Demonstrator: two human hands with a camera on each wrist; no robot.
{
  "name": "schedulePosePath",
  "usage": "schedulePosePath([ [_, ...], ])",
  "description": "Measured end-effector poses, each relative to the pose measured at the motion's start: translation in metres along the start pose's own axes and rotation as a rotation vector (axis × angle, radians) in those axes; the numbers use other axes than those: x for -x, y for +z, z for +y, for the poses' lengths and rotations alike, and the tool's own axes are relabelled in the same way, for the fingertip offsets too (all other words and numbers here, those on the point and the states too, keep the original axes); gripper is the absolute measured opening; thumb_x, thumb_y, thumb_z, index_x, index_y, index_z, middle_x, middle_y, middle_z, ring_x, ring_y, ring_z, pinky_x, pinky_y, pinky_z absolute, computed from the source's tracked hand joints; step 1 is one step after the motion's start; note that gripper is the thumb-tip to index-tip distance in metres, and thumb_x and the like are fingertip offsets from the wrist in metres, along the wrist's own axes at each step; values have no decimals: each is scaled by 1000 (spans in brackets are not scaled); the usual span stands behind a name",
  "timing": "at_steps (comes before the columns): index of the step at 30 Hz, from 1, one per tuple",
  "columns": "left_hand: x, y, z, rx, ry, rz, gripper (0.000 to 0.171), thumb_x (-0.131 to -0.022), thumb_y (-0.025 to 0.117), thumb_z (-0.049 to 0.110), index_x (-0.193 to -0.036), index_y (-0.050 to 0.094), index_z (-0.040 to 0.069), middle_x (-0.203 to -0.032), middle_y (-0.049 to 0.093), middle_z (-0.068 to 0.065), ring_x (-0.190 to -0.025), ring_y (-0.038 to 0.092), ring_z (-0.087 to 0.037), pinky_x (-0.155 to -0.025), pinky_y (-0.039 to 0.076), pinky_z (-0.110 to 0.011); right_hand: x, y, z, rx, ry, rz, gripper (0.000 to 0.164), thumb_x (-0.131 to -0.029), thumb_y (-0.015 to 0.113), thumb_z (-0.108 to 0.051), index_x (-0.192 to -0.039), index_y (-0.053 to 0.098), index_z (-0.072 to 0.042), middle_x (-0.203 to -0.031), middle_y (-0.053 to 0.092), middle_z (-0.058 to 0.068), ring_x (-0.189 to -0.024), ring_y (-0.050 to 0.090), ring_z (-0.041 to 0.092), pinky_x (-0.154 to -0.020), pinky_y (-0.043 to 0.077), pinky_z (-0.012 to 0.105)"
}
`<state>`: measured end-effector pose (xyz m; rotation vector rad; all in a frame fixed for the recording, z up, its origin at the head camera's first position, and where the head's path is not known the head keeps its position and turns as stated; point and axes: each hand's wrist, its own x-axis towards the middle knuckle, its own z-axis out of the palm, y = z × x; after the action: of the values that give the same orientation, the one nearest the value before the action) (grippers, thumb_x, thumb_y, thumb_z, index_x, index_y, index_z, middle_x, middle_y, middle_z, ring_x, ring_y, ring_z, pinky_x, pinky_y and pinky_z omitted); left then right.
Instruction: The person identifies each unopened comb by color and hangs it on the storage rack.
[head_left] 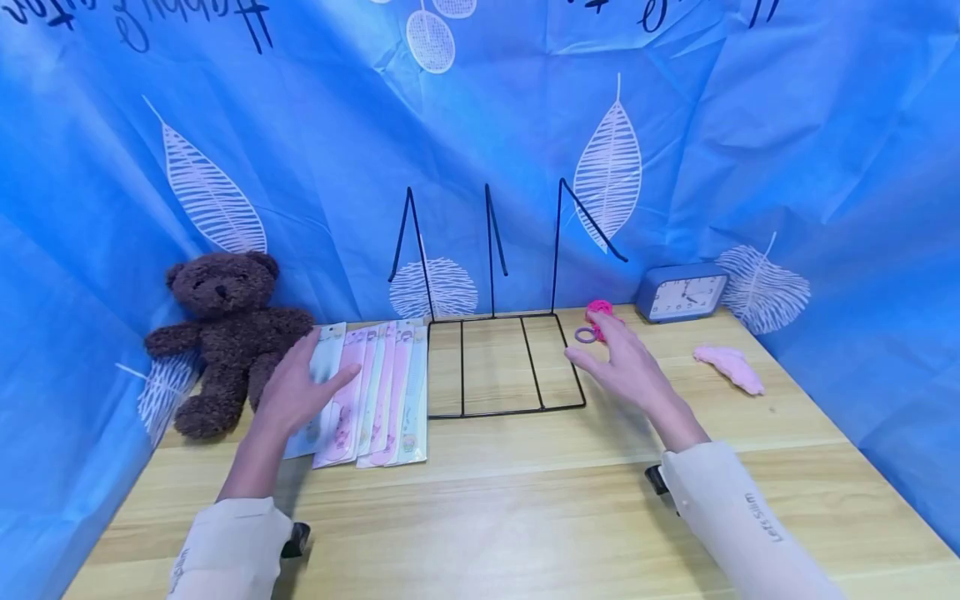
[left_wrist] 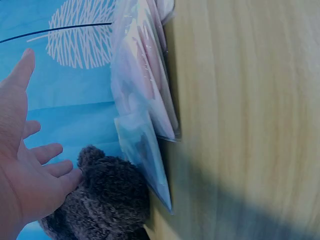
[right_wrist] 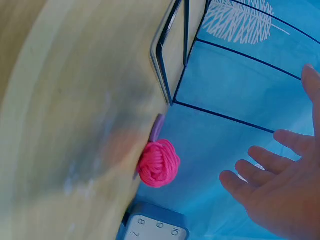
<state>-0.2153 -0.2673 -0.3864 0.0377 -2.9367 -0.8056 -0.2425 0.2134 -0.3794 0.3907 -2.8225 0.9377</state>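
Observation:
My left hand (head_left: 297,390) hovers with spread fingers over the left end of a row of pastel plastic packets (head_left: 375,392), holding nothing. The packets overlap one another flat on the table, in clear wrapping. To their right stands a black wire rack (head_left: 510,411) with a grid base and three tall bent prongs. My right hand (head_left: 626,367) is raised by the rack's right side, fingers apart and empty. Near its fingertips in the head view lie a pink yarn ball (right_wrist: 159,163) and a purple ring (head_left: 586,335).
A brown teddy bear (head_left: 228,333) sits at the back left, beside the packets. Toward the back right are a blue clock (head_left: 684,293) and a pink fluffy piece (head_left: 730,368). A blue printed curtain (head_left: 495,117) hangs behind the wooden table (head_left: 480,525).

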Motion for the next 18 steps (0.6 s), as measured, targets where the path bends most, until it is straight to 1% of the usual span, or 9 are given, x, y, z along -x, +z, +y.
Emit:
schedulePosePath([
  [6,-1,2,-2,68,-56,-42,113,-90,58,72,-163,1,7,-163,12,-31,-146,14,-54,-112,18,-71,0,8,1,-56,35,2,84,-95,64,-56,-157,34,-7,-161,34,17,-147,29,39,-115,26,62],
  [10,-4,4,-6,105,-86,-48,114,-89,62,69,-163,0,8,-164,11,-30,-146,15,-54,-111,20,-70,-1,12,2,-95,55,-6,83,-95,65,-55,-156,35,-7,-159,36,18,-147,29,41,-115,26,62],
  [14,-6,5,-9,131,-94,-56,114,-90,65,66,-163,0,7,-163,12,-30,-146,16,-54,-111,22,-70,-1,17,4,-159,72,-35,86,-95,66,-54,-158,30,-7,-158,36,19,-141,36,45,-111,32,62],
  [18,-6,6,-9,140,-104,-89,109,-93,64,60,-162,0,4,-162,14,-34,-144,19,-56,-110,24,-69,0,22,7,-233,77,-75,88,-94,68,-51,-158,28,-5,-158,36,20,-137,42,48,-108,38,59],
])
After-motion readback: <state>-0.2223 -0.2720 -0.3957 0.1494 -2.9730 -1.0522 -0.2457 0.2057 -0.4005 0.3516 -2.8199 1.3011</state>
